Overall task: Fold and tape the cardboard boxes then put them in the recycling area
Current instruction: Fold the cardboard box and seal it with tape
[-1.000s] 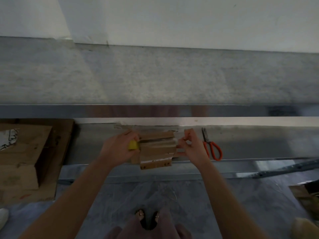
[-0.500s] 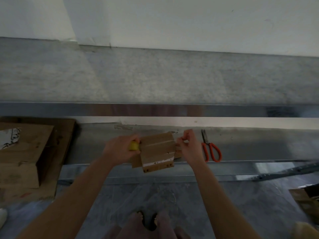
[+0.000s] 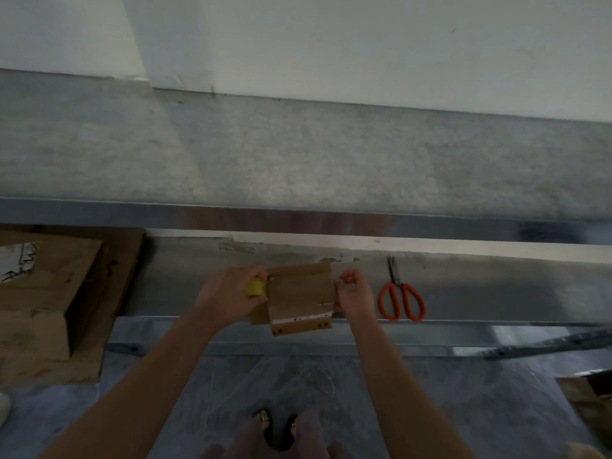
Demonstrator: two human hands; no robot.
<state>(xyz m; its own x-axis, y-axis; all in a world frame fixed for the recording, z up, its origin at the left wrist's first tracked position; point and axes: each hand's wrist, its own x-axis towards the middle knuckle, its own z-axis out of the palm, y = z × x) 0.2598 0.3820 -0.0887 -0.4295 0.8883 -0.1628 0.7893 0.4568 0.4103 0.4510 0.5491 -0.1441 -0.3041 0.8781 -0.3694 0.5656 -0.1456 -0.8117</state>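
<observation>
A small flattened cardboard box [image 3: 299, 299] lies on the grey metal ledge [image 3: 496, 293], its near end hanging over the front edge. My left hand [image 3: 228, 293] grips a yellow tape roll [image 3: 256, 288] at the box's left side. My right hand [image 3: 352, 294] pinches the end of the clear tape at the box's right edge. A shiny strip of tape seems to run across the top of the box between both hands.
Orange-handled scissors [image 3: 402, 301] lie on the ledge right of my right hand. Larger cardboard boxes [image 3: 46, 293] are stacked at the left. Another cardboard piece [image 3: 589, 402] sits on the floor at the lower right. My feet [image 3: 278, 425] stand on plastic sheeting.
The box has turned slightly and both hands have shifted a little while keeping their hold on the tape roll and the tape end. The view has drifted slightly.
</observation>
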